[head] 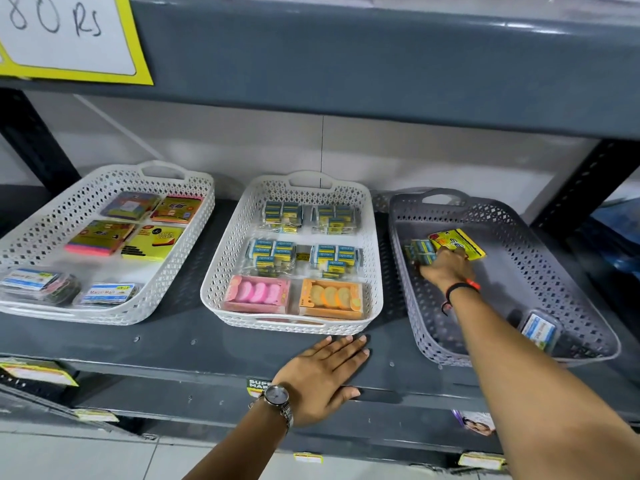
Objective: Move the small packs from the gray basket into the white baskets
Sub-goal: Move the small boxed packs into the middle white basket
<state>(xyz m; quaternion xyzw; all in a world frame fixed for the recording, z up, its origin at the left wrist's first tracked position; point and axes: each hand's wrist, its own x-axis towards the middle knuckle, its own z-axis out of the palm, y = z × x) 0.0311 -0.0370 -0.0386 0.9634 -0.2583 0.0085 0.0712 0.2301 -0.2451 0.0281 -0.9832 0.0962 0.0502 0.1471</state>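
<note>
The gray basket [568,271] stands at the right of the shelf. At its far left lie a blue eraser pack [419,250] and a yellow pack [460,244]. My right hand [446,268] reaches into the basket and rests on these two packs; whether its fingers grip one is unclear. A clear box with a blue label [539,330] lies at the basket's near right. The middle white basket [372,306] holds blue eraser packs, a pink box and an orange box. The left white basket [173,258] holds sticky-note pads and clear boxes. My left hand [325,375] lies flat on the shelf edge.
The dark gray shelf [180,344] carries all three baskets side by side. Another shelf board [346,57] hangs close overhead with a yellow-edged price sign [69,36] at the left. Dark uprights stand at both ends. Price tags line the shelf's front lip.
</note>
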